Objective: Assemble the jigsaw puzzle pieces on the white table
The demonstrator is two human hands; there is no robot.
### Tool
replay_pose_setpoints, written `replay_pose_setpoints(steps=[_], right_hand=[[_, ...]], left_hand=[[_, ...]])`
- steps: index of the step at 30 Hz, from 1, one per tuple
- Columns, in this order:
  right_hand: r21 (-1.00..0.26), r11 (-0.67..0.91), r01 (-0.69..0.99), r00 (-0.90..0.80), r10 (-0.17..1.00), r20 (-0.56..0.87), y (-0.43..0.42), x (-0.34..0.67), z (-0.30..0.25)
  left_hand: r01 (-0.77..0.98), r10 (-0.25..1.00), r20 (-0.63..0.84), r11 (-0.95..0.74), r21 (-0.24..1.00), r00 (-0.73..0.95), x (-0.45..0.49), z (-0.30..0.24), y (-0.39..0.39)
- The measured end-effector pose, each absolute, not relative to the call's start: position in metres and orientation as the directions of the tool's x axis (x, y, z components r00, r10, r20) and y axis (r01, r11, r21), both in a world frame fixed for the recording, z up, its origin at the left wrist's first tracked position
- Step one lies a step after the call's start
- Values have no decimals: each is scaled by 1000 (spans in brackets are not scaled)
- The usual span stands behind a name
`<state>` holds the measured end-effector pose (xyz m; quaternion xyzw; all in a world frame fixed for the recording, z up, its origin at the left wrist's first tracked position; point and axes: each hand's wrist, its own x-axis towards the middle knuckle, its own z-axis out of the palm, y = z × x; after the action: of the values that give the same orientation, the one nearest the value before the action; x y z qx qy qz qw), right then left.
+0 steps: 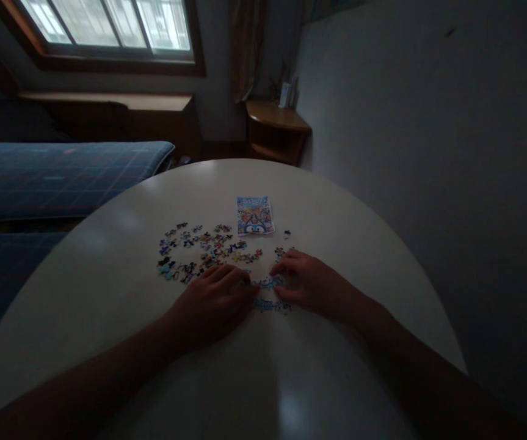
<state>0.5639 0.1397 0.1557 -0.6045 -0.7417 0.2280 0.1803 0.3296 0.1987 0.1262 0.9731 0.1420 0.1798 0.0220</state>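
Observation:
Small blue-and-white jigsaw puzzle pieces lie joined in a short strip on the white table, between my two hands. Just above it is another blue row of puzzle pieces. My left hand rests at the left end of this row, fingers curled and thumb against a piece. From the right, my right hand closes thumb and forefinger around a piece at the row's other end. The fingers partly cover the pieces they hold. Beyond my left hand spreads a loose pile of mixed-colour puzzle pieces.
A printed picture sheet or packet lies past the pieces on the round white table. One loose piece sits to its right. A blue plaid bed stands at left, a wooden corner shelf behind, a wall at right.

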Motion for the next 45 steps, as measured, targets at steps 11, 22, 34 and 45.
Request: replay_pose_setpoints(steps=[11,22,34,45], right_hand=[[-544,178,820,-226,974,-22,138,582,157],[-537,157,829,-202,979,-26,140,571,158],[-537,180,824,-216,976,-3,140,569,154],[-542,218,812,-230,972,46,140,566,152]], left_hand=[[263,286,357,-958,112,889,327,127,198],[246,267,354,-964,105,896,329,126,199],[223,236,378,-972,78,895,330,129,198],[222,237,363,-971,83,901,330,128,200]])
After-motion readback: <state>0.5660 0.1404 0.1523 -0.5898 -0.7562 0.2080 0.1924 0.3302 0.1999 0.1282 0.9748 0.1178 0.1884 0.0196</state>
